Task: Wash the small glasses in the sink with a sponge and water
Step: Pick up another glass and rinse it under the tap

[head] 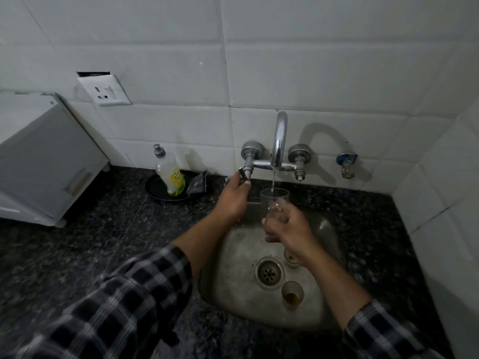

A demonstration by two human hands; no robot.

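My right hand (287, 228) grips a clear small glass (274, 199) and holds it upright under the tap spout (279, 141), where a thin stream of water runs into it. My left hand (233, 198) pinches the left tap handle (243, 173) between thumb and fingers. Two more small glasses stand in the steel sink (233, 255): one with brown dregs (292, 295) near the drain (268, 273), another (290, 259) partly hidden under my right wrist. No sponge is in sight.
A dish-soap bottle (169, 174) stands on a dark round plate (155, 189) beside a crumpled scrubber packet (197, 183) at the back left. A white appliance (44, 161) stands on the left of the dark granite counter (77, 244). A second valve (347, 163) sticks out of the tiled wall.
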